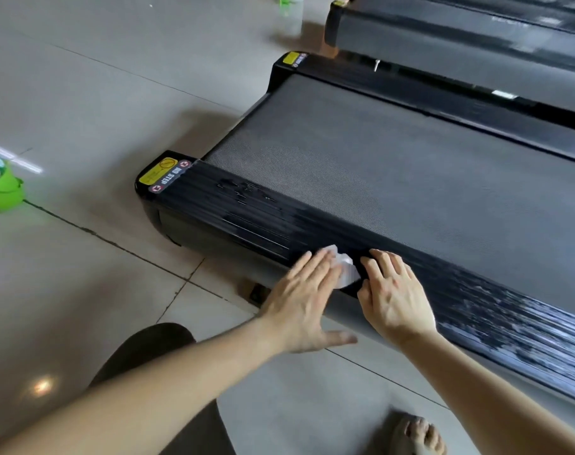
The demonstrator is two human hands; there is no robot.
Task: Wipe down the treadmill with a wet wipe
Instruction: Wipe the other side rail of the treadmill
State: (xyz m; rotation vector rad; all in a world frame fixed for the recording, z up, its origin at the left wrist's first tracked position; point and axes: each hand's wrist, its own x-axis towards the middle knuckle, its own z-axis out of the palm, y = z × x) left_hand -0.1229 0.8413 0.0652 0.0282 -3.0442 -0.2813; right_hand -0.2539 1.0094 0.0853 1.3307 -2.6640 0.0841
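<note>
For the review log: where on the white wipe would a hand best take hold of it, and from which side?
Probably the bunched white fold of the wipe showing between the left hand and right hand, pinched from above. It lies on the treadmill's ribbed side rail, and only that raised crumple is uncovered.

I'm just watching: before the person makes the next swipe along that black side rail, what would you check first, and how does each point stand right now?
1. Wet wipe lies on the side rail: ok.
2. Left hand presses flat on the wipe, fingers straight: ok.
3. Right hand rests flat on the rail beside the wipe, not on it: ok.
4. Rail toward the yellow sticker has nothing lying on it: ok.
5. Wipe moist enough: cannot tell.
6. Streaks on the rail's right stretch, wet or dirty: cannot tell.
</note>
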